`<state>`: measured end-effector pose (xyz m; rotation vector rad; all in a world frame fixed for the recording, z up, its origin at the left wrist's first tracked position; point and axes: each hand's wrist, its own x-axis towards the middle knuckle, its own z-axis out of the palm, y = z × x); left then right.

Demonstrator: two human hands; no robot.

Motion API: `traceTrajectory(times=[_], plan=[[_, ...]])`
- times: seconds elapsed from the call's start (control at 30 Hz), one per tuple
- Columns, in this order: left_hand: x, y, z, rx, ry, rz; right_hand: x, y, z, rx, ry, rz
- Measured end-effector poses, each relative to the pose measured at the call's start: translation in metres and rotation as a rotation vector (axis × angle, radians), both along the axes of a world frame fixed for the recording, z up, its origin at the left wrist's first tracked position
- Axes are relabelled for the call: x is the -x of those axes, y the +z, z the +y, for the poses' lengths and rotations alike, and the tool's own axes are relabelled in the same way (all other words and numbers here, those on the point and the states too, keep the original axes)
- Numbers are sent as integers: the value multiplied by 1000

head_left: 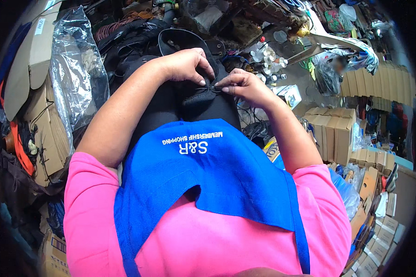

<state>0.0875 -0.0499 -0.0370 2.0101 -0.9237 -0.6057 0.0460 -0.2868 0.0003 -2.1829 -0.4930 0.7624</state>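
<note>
In my lap lies a black shoe-like piece [198,99], its rounded, stitched toe end towards me. Its open upper edge forms a loop beyond my hands. A thin black lace [211,87] is gathered in a small bow or knot on top. My left hand [189,65] bends over the piece from the left, thumb and fingers closed at the lace. From the right, my right hand [247,87] pinches the lace's other side between thumb and forefinger. The fingertips of both hands nearly meet at the knot. Part of the piece is hidden beneath my left hand.
A clear plastic bag [78,69] and cardboard sheets [44,124] stand close on my left. Small bottles [269,60] cluster beyond my right hand. Stacked cardboard boxes [330,134] line the right side. Dark clutter fills the floor ahead.
</note>
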Motion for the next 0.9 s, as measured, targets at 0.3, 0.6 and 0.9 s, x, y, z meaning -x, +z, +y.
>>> traceTrajectory(times=[0.3,0.6,0.9], plan=[[4,-3,-1,11,33,-22,1,-23,-2,-181,-33,168],[45,14,20,78,471,-370,26,-14,5,-17,55,-418],[113,13,22,-122,566,-548,60,-16,14,208,76,-721]])
